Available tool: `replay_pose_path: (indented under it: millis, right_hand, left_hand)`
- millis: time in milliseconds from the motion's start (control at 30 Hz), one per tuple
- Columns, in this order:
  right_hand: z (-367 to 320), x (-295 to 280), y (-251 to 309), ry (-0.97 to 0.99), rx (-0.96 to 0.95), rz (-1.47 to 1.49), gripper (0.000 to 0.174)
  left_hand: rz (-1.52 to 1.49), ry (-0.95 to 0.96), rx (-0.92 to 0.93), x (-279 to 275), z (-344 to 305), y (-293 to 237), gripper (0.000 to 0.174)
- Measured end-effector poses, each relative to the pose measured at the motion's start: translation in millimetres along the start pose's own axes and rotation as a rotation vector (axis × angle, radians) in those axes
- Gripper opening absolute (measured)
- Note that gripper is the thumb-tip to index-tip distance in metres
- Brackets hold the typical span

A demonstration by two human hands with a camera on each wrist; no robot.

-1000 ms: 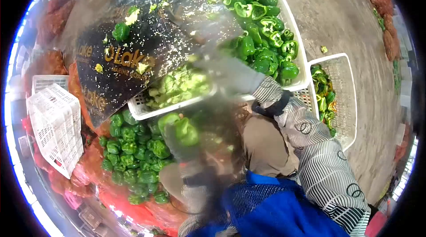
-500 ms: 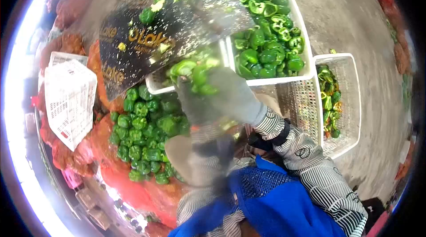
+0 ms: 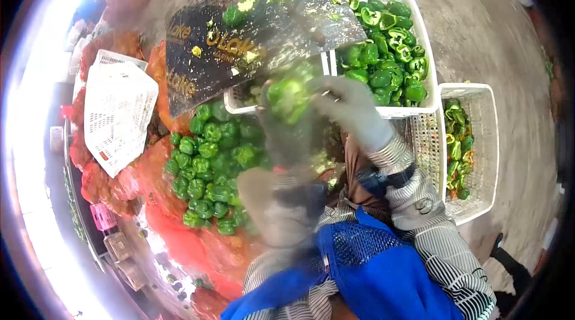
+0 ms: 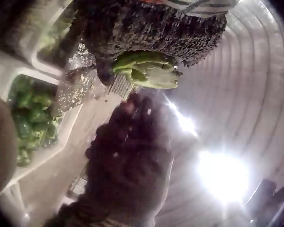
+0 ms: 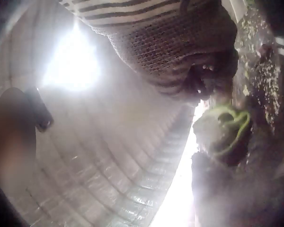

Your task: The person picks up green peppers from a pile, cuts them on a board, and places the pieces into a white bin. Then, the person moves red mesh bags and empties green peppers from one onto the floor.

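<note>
Right hand (image 3: 353,110), grey-gloved, is clamped round 1 green bell pepper (image 3: 287,97), held in the air just in front of the seed-strewn black board (image 3: 239,50); left hand (image 3: 281,140), dark-gloved, sits directly beneath it, blurred; whether its fingers grip cannot be told. Judged progress: partway; the white crate (image 3: 413,110) beyond is well filled with cut peppers (image 3: 383,56); a large heap of whole peppers (image 3: 209,170) at the left is not yet processed.

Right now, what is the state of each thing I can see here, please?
green pepper: held in the air.
right grip: pinching the green pepper.
left grip: under it, blurred, hold unclear.
board: littered with seeds and scraps.
large crate: full of cut peppers.
side crate: partly filled.
</note>
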State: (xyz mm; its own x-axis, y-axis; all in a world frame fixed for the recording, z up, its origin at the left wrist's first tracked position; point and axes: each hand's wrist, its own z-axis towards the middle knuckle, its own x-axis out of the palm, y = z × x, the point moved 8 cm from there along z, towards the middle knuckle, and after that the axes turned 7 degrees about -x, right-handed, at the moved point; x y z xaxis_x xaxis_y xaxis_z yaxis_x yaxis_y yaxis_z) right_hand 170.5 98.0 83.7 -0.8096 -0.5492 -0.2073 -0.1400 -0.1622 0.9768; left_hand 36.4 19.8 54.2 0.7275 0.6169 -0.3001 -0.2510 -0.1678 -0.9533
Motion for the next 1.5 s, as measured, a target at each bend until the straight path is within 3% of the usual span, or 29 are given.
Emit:
replay_pose_path:
  millis: [67, 100, 133, 200, 233, 300, 467, 533, 567, 633, 667, 700, 733, 800, 867, 933, 1000, 1067, 1100, 1133, 1200, 1233, 1267, 1333, 1367, 1400, 1467, 1500]
  right_hand:
    - [5, 29, 4, 0.022, -0.054, -0.095, 0.038]
    - [6, 39, 4, 0.056, -0.027, -0.067, 0.042]
    - [7, 44, 1, 0.079, 0.001, -0.043, 0.046]
    - [-2, 54, -8, -0.037, 0.019, 0.219, 0.050]
    - [-6, 65, -13, -0.058, 0.026, 0.456, 0.051]
    - [-9, 76, -18, -0.035, -0.010, 0.511, 0.050]
    - [-24, 87, 9, -0.069, -0.108, 0.779, 0.043]
    - [-23, 96, 5, 0.213, -0.139, 0.458, 0.042]
    - [-26, 100, -3, 0.198, -0.140, 0.462, 0.042]
    - [-38, 111, -14, 0.063, -0.341, 0.189, 0.054]
    - [-41, 91, 8, -0.003, -0.436, 0.046, 0.060]
    - [-41, 95, 3, 0.304, -0.246, -0.089, 0.065]
    - [-42, 88, 11, 0.297, -0.245, -0.087, 0.065]
    - [-44, 87, 0, 0.314, -0.037, -0.253, 0.061]
    - [-44, 91, -9, 0.306, -0.094, -0.229, 0.059]
    - [-43, 89, -16, 0.274, -0.197, -0.195, 0.055]
    - [-45, 89, -20, 0.294, -0.135, -0.254, 0.052]
    - [-46, 98, -21, 0.344, -0.369, -0.152, 0.040]
    - [-40, 102, -19, 0.389, -0.387, -0.109, 0.050]
    - [-41, 101, -22, 0.395, -0.382, -0.113, 0.050]
    - [-47, 92, -32, 0.395, -0.292, 0.172, 0.035]
    - [-55, 89, -36, 0.489, 0.063, 0.471, 0.034]
    - [-53, 94, -40, 0.497, 0.068, 0.461, 0.034]
    - [-44, 101, -48, 0.293, -0.284, 0.117, 0.035]
    - [-54, 105, -69, -0.146, -0.875, 0.505, 0.039]
    - [-52, 91, -47, -0.132, -0.874, 0.500, 0.039]
    - [-36, 112, -58, 0.304, 0.246, 0.803, 0.049]
    - [-34, 103, -46, 0.313, 0.368, 0.778, 0.058]
  left_hand:
    - [-0.755, 0.126, -0.045, 3, 2, 3, 0.063]
    - [-0.001, 0.021, 0.576, -1, -6, -43, 0.060]
    - [-0.015, 0.059, 0.590, -2, -9, -43, 0.060]
    - [-0.946, 0.152, -0.113, -8, -8, 12, 0.055]
    - [-0.943, 0.194, -0.121, -7, -15, 7, 0.055]
    - [-0.749, 0.204, -0.019, -14, -26, -13, 0.049]
    - [-0.540, 0.251, -0.040, -32, -38, -3, 0.049]
    - [-0.446, 0.267, -0.050, -38, -41, 5, 0.049]
    - [-0.402, 0.268, -0.057, -42, -41, 9, 0.049]
    - [-0.280, 0.276, -0.046, -47, -39, 23, 0.049]
    - [-0.212, 0.284, -0.026, -50, -39, 26, 0.050]
    - [-0.137, 0.296, -0.010, -50, -39, 31, 0.050]
    - [-0.134, 0.302, -0.008, -43, -41, 20, 0.050]
    - [-0.465, 0.409, -0.120, -26, -54, -4, 0.048]
    - [-0.292, 0.405, -0.084, -26, -58, -2, 0.047]
    - [-0.532, 0.473, -0.264, -17, -58, 7, 0.048]
    - [-0.616, 0.463, -0.274, -13, -62, 12, 0.048]
    - [-0.773, 0.411, -0.288, -15, -67, 17, 0.049]
    - [-0.625, 0.415, -0.258, -12, -66, 18, 0.045]
    - [-0.632, 0.412, -0.263, -14, -67, 18, 0.045]
    - [-0.705, 0.254, -0.509, -27, -74, 36, 0.041]
    - [-0.728, 0.141, -0.483, -31, -75, 45, 0.040]
    - [-0.741, 0.135, -0.485, -32, -71, 48, 0.040]
    - [-0.607, 0.481, -0.239, -14, -61, 19, 0.043]
    - [-0.374, 0.485, -0.124, -22, -47, 32, 0.046]
    - [-0.386, 0.476, -0.125, -24, -40, 33, 0.046]
    - [-0.280, 0.446, -0.063, -24, -27, 33, 0.058]
    - [-0.286, 0.436, -0.069, -27, -19, 42, 0.058]
